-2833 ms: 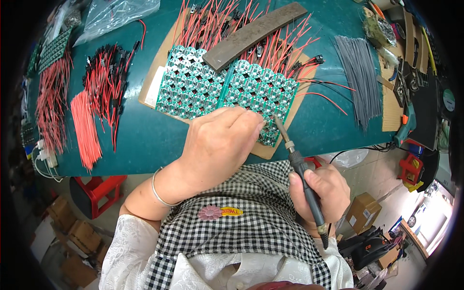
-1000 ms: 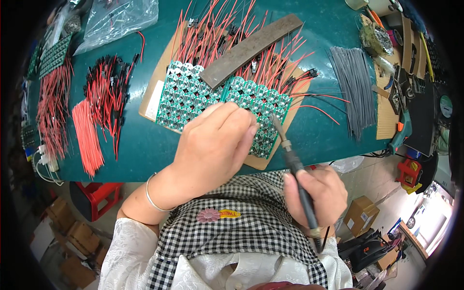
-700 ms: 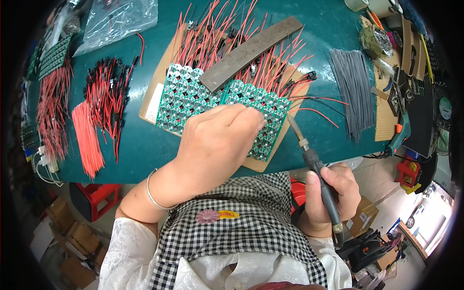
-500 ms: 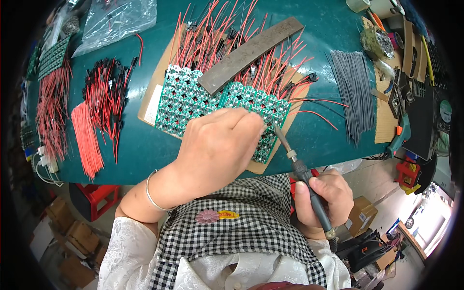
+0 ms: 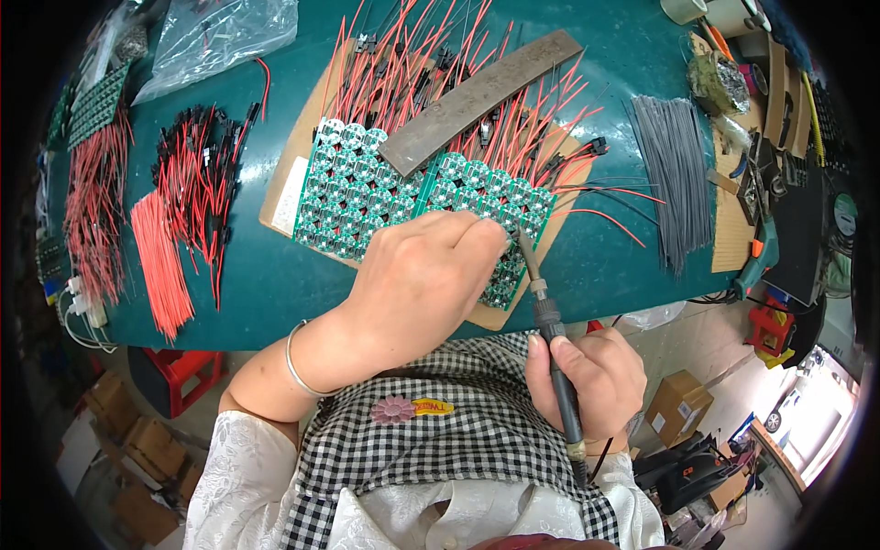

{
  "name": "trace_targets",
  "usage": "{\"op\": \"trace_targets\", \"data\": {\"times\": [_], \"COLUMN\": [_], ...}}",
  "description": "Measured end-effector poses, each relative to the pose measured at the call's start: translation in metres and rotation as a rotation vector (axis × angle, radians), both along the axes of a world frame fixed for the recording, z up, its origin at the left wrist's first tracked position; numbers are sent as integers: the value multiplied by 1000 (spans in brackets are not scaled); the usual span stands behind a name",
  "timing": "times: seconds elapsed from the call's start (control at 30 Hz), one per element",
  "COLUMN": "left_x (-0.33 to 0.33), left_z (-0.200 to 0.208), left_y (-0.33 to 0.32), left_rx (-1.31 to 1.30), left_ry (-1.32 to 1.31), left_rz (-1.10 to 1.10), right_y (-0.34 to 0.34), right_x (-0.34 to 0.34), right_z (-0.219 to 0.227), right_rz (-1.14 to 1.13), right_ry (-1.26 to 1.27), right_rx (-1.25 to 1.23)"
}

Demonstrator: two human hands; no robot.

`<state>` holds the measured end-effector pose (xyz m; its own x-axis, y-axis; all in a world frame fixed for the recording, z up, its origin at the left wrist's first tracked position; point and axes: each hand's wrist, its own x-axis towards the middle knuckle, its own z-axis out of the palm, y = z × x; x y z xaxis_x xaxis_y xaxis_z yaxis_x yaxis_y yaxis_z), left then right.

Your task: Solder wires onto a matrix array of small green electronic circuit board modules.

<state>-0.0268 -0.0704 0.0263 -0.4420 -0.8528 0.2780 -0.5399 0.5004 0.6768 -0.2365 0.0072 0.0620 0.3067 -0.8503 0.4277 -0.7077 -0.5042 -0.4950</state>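
Note:
My left hand (image 5: 423, 278) lies knuckles-up over the near right part of two green panels of small round circuit boards (image 5: 367, 188), fingers curled; whatever is under the fingertips is hidden. My right hand (image 5: 587, 380) grips a black soldering iron (image 5: 550, 330) like a pen. Its tip (image 5: 522, 240) touches the right panel just beside my left fingertips. The panels rest on a brown board (image 5: 295, 154). Red and black wires (image 5: 412, 69) fan out from them toward the far side, held down by a long grey metal bar (image 5: 477, 101).
On the green table (image 5: 257, 284), bundles of red wires (image 5: 160, 266) and red-black leads (image 5: 197, 174) lie at left. A grey wire bundle (image 5: 674, 179) lies at right beside tools on a wooden board (image 5: 733, 220). A clear plastic bag (image 5: 215, 32) is far left. Cardboard boxes stand on the floor below.
The right hand drew the iron back off the panel and then brought it forward again; its tip is now on the right panel beside the left fingertips. The left hand stayed in place.

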Motion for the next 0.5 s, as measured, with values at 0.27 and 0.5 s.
{"op": "trace_targets", "data": {"times": [0.27,0.5], "left_x": [10,-1], "left_z": [18,8], "left_y": [0,-9], "left_rx": [-17,-77], "left_ry": [41,32], "left_rz": [62,43], "right_y": [9,-3], "right_x": [-11,-14], "right_z": [10,4], "right_rz": [-57,-125], "right_ry": [-125,-208], "right_rx": [38,-15]}}
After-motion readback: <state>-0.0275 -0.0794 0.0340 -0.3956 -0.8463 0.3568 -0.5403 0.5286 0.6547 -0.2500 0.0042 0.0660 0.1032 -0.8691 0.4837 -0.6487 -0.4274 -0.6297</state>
